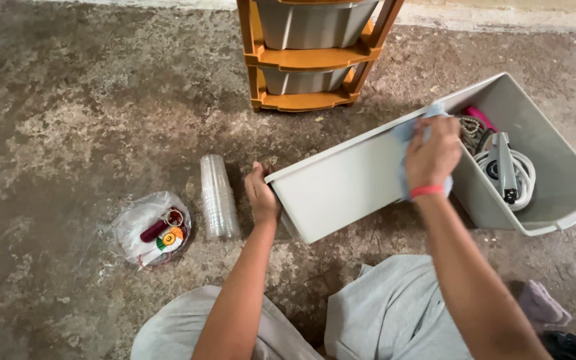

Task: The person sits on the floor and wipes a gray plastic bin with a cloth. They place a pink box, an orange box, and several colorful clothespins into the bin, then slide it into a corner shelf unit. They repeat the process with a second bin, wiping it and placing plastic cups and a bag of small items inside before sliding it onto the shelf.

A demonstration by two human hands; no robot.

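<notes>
A grey plastic drawer bin is tipped on its side on the concrete floor. My left hand grips its left corner. My right hand, with a red band at the wrist, presses a light blue cloth against the bin's upper edge. A second grey bin stands just right of it, holding a white coiled cable, a grey tool, beads and a pink item.
An orange drawer rack with grey drawers stands at the back. A stack of clear plastic cups lies left of my left hand, beside a clear bag of small items. A pinkish cloth lies at lower right.
</notes>
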